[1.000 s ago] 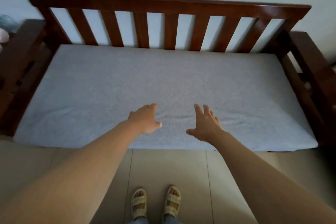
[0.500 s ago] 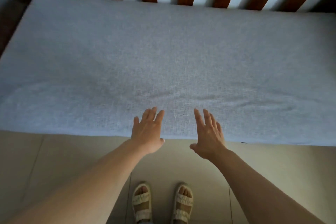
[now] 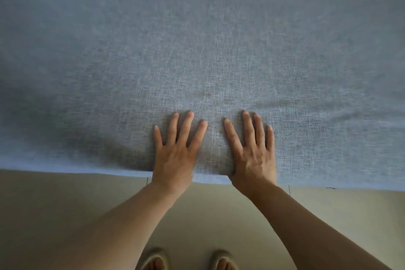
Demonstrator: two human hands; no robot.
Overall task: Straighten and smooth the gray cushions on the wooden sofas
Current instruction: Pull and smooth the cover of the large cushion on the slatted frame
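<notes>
Gray woven cushion (image 3: 219,39) lying across the sofa seat looks soft and loose-covered, so I judge it wants pressing and sweeping outward, not gripping, and my left hand (image 3: 175,155) and right hand (image 3: 252,155) lie flat, fingers spread, holding nothing, near its front edge.

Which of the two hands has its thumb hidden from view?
The left hand: only four fingers show, no thumb. The right hand shows its thumb at the gray cushion's front edge.

Dim, soft daylight – dark shadow on the cushion (image 3: 92,142) left of the hands, motion blur on weave, edges bowed by wide lens.
</notes>
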